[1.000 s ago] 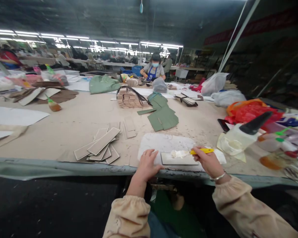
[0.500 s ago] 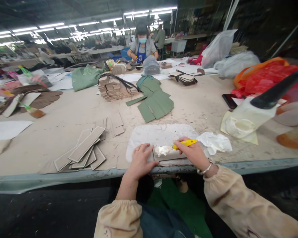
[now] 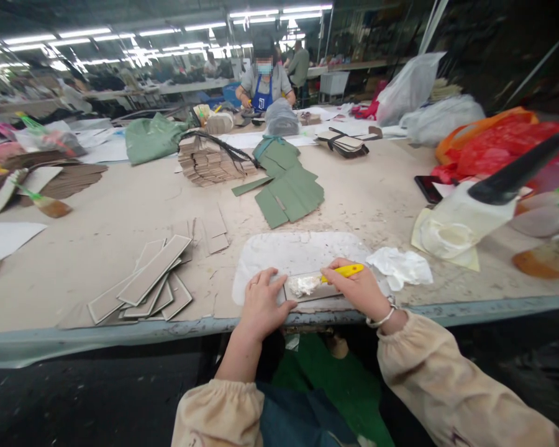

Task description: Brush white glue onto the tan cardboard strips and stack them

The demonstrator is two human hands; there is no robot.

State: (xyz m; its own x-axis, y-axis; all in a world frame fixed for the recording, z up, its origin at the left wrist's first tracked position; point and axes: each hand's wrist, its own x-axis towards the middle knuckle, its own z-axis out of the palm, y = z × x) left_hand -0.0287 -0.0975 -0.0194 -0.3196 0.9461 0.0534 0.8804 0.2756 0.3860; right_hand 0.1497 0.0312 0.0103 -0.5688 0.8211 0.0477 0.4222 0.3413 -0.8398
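My right hand (image 3: 354, 288) grips a brush by its yellow handle (image 3: 350, 270). White paste (image 3: 304, 285) coats the brush's bristles, which rest on the left part of a flat grey-brown strip (image 3: 323, 290). At the strip's left end lies my left hand (image 3: 264, 302), fingers spread, thumb and fingertips along its edge. Both are over a whitish rounded mat (image 3: 302, 245) near the table's front edge. Just right of the mat is a crumpled white cloth or paper (image 3: 399, 270) that looks smeared with paste.
A pile of pale-edged strips (image 3: 153, 279) lies left. Green pieces (image 3: 291, 189) and a tied brown stack (image 3: 209, 162) sit farther back. On the right are a white container (image 3: 470, 214) with a black handle, a phone (image 3: 428, 188) and red bags (image 3: 507, 146). A masked person (image 3: 264, 87) works opposite.
The view has shifted slightly, so most things appear a little farther left. My right hand and the brush stay over the strip; the left hand keeps its place at the strip's end.
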